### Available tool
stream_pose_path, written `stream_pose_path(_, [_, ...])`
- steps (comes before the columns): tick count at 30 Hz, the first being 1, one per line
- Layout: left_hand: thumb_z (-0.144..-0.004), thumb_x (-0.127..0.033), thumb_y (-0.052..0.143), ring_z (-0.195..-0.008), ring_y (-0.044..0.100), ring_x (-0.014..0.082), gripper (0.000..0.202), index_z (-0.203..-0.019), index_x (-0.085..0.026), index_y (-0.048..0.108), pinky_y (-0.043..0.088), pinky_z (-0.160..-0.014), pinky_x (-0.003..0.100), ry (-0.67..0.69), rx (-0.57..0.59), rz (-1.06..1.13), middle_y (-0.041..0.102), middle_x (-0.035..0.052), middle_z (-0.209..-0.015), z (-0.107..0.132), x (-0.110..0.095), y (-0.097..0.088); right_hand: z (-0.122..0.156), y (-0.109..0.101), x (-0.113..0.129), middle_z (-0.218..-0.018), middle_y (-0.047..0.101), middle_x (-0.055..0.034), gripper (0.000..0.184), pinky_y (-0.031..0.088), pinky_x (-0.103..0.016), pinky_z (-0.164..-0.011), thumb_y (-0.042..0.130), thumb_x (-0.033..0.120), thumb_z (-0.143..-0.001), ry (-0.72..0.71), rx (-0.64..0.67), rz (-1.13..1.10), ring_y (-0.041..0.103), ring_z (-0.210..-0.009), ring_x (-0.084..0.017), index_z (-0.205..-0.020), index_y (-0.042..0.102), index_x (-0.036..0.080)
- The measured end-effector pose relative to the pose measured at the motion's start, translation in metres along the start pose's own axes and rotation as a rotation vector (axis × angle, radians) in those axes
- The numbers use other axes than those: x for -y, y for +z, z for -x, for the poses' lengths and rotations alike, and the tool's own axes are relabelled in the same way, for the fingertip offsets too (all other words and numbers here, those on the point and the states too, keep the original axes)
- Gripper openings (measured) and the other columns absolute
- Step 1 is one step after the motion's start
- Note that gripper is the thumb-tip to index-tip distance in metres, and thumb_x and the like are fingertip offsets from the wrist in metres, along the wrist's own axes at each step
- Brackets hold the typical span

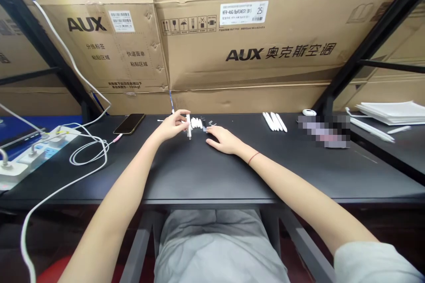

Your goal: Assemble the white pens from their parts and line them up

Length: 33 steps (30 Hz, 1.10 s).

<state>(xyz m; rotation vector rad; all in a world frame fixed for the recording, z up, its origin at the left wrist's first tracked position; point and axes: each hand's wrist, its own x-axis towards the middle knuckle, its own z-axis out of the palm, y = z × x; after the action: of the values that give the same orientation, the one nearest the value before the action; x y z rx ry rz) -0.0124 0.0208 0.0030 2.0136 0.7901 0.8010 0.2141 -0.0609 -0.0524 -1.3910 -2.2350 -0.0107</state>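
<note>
Fingers point(182, 112) of the left hand point(170, 128) pinch a slim white tube point(189, 132) nearly upright, thumb and fingertips parted only by its width, just left of the row of short white pieces point(197, 123). Small dark parts point(203, 122) lie just right of that row. Beyond them, the right hand point(226, 139) rests palm down, thumb spread, gripping nothing visible; fingertip contact I cannot tell. Well right of the row, long white sticks point(275, 122) lie side by side.

Black tabletop point(206, 181) bears the following: dark phone point(129, 123) and coiled, pink-ended white cable point(117, 138), left; small white pieces point(196, 123), far middle; white pen-shaped items point(274, 121) and white oval object point(309, 112), far right
</note>
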Motion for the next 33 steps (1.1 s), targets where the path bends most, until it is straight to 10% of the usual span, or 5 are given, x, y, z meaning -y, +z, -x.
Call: stream_pose_path(33, [-0.075, -0.039, 0.061, -0.074, 0.065, 0.0145, 0.031, -0.097, -0.022, 0.046, 0.051, -0.081, 0.033, 0.028, 0.085, -0.329, 0.064, 0.0005, -0.091, 0.006, 0.0, 0.001, 0.026, -0.024, 0.029, -0.102, 0.069, -0.0083, 0.021, 0.048, -0.03, -0.079, 0.046, 0.024, -0.091, 0.123, 0.102, 0.074, 0.065, -0.091, -0.021, -0.096, 0.066, 0.017])
